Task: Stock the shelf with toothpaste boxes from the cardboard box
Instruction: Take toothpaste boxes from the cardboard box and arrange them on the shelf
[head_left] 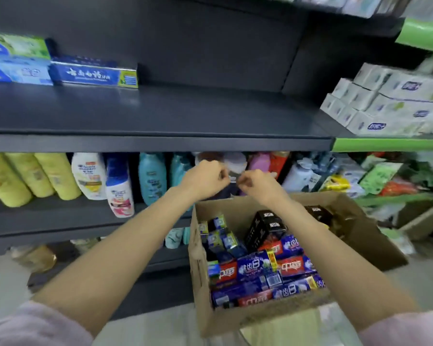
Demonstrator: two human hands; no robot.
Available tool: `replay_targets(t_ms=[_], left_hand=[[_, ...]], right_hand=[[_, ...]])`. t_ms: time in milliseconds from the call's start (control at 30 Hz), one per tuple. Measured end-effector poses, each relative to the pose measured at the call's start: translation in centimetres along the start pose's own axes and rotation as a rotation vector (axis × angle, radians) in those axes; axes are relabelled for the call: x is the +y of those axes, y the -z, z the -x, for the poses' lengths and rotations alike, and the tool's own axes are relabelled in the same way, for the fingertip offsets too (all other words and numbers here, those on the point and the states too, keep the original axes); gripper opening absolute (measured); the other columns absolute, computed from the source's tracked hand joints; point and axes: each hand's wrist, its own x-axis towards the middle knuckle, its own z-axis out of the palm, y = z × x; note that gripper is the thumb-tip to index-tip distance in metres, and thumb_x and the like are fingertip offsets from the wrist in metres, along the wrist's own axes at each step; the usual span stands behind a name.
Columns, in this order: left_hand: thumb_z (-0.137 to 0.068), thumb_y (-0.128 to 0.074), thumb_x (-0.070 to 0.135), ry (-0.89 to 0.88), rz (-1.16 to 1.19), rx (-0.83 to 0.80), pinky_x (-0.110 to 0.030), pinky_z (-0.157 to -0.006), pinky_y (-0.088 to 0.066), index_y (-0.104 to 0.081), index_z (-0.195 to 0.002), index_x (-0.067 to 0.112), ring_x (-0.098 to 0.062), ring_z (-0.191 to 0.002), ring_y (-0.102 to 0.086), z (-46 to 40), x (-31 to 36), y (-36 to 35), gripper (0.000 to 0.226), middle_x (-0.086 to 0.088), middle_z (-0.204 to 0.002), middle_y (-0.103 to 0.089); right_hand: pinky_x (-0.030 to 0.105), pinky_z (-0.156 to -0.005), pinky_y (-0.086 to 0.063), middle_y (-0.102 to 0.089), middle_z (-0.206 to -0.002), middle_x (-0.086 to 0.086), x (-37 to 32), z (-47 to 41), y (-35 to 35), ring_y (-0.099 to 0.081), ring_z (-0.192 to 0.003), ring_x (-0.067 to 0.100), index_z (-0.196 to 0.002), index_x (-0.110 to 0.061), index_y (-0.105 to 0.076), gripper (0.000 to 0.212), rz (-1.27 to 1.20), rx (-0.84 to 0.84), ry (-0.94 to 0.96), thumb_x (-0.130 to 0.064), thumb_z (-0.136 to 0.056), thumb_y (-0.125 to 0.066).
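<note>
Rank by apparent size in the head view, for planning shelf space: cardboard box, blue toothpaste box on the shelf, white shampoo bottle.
1. cardboard box
2. blue toothpaste box
3. white shampoo bottle, close to the toothpaste box, so unsure.

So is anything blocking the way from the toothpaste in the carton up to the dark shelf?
Nothing visible: the cardboard box is open-topped, and the shelf lies bare right of the blue toothpaste box.

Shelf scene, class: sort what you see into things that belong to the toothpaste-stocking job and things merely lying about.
Belongs to the job:
cardboard box
toothpaste boxes inside it
toothpaste boxes already on the shelf
dark shelf
left hand, right hand, both with fingers curled, holding nothing

Just lying about:
shampoo bottles
yellow bottles
tissue packs
</note>
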Motion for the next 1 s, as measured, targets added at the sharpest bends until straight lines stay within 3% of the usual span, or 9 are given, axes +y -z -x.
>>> replay_targets(t_ms=[100, 233, 367, 500, 633, 833, 900, 1000], left_hand=[[-0.091, -0.049, 0.012, 0.063, -0.007, -0.120, -0.032, -0.076, -0.046, -0.065, -0.096, 0.005, -0.031, -0.097, -0.059, -0.3, -0.8, -4.0, 0.019, -0.017, -0.099, -0.067], [-0.092, -0.051, 0.022, 0.088, -0.219, -0.272, -0.040, -0.088, -0.047, -0.060, -0.112, 0.009, -0.031, -0.111, -0.054, 0.1, -2.7, -8.6, 0.026, -0.013, -0.116, -0.060], [-0.088, -0.055, 0.041, -0.004, -0.592, -0.375, -0.038, -0.107, -0.026, -0.052, -0.129, 0.021, -0.023, -0.124, -0.046, 1.1, -4.3, -11.7, 0.046, -0.004, -0.131, -0.055], [-0.087, -0.055, 0.045, -0.004, -0.643, -0.408, -0.041, -0.113, -0.012, -0.055, -0.126, 0.025, -0.020, -0.121, -0.050, 1.3, -4.6, -12.9, 0.045, 0.001, -0.125, -0.058], [-0.085, -0.058, 0.044, 0.022, -0.710, -0.426, -0.043, -0.112, -0.012, -0.058, -0.123, 0.025, -0.019, -0.118, -0.052, 1.2, -4.5, -13.2, 0.043, 0.002, -0.124, -0.059], [-0.079, -0.065, 0.054, 0.097, -0.861, -0.472, -0.050, -0.113, -0.014, -0.051, -0.131, 0.020, -0.025, -0.129, -0.033, 0.4, -3.1, -14.9, 0.064, -0.007, -0.138, -0.034], [-0.076, -0.067, 0.057, 0.116, -0.846, -0.456, -0.049, -0.111, -0.018, -0.052, -0.131, 0.019, -0.025, -0.128, -0.032, 0.1, -3.0, -15.2, 0.068, -0.008, -0.136, -0.034], [-0.076, -0.064, 0.059, 0.115, -0.753, -0.414, -0.044, -0.107, -0.024, -0.052, -0.129, 0.017, -0.025, -0.126, -0.034, 0.0, -3.1, -14.9, 0.069, -0.009, -0.134, -0.038]], right_hand=[[0.040, -0.091, -0.050, -0.070, -0.109, 0.012, 3.3, 0.1, -2.9, -0.063, -0.105, 0.030, -0.105, -0.017, -0.069, 0.022, -0.046, -0.061, -0.039, -0.013, -0.089, -0.053], [0.040, -0.097, -0.046, -0.063, -0.121, 0.016, 5.9, 0.2, -7.9, -0.057, -0.115, 0.033, -0.122, -0.011, -0.059, 0.036, -0.043, -0.208, -0.044, -0.011, -0.086, -0.058], [0.034, -0.098, -0.042, -0.053, -0.129, 0.017, 6.9, 0.3, -12.2, -0.050, -0.120, 0.033, -0.135, -0.012, -0.042, 0.071, -0.057, -0.421, -0.035, -0.014, -0.073, -0.076], [0.036, -0.099, -0.042, -0.049, -0.131, 0.018, 7.6, 0.5, -14.5, -0.050, -0.119, 0.034, -0.146, -0.021, -0.020, 0.097, -0.045, -0.506, 0.000, -0.013, -0.070, -0.080], [0.041, -0.095, -0.048, -0.053, -0.128, 0.017, 8.1, 0.7, -15.3, -0.055, -0.114, 0.034, -0.146, -0.035, -0.014, 0.093, -0.005, -0.417, 0.057, -0.005, -0.077, -0.071], [0.032, -0.091, -0.045, -0.057, -0.124, 0.014, 9.8, 1.3, -13.7, -0.055, -0.115, 0.029, -0.131, -0.010, -0.041, 0.063, -0.274, -0.332, -0.092, -0.010, -0.077, -0.075], [0.030, -0.089, -0.043, -0.060, -0.121, 0.013, 10.6, 1.5, -12.7, -0.055, -0.116, 0.027, -0.123, -0.007, -0.049, 0.053, -0.363, -0.316, -0.095, -0.010, -0.077, -0.075], [0.020, -0.089, -0.039, -0.059, -0.124, 0.010, 11.0, 1.6, -11.5, -0.050, -0.122, 0.022, -0.126, -0.009, -0.052, 0.052, -0.508, -0.265, -0.065, -0.010, -0.079, -0.073]])
